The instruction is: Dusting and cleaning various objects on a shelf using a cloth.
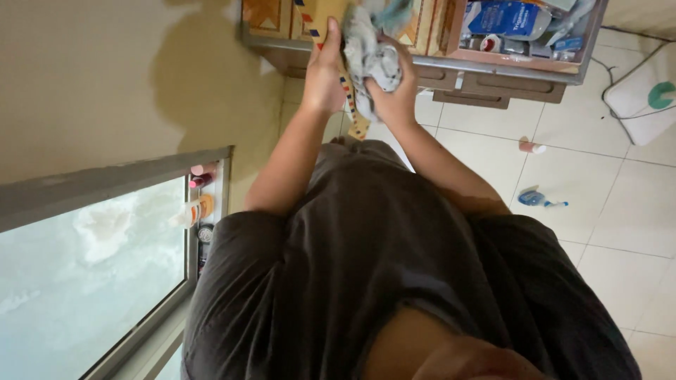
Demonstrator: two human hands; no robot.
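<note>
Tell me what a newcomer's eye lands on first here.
At top centre, the right hand presses a crumpled grey cloth against a flat wooden piece with a striped edge, which the left hand steadies. Behind them stands a wooden cabinet cluttered with bottles. On the white tiled floor at right lies a blue spray head.

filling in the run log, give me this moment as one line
left hand: holds striped flat board | right hand: grips grey cloth against board | behind: wooden cabinet | floor: blue item
</note>
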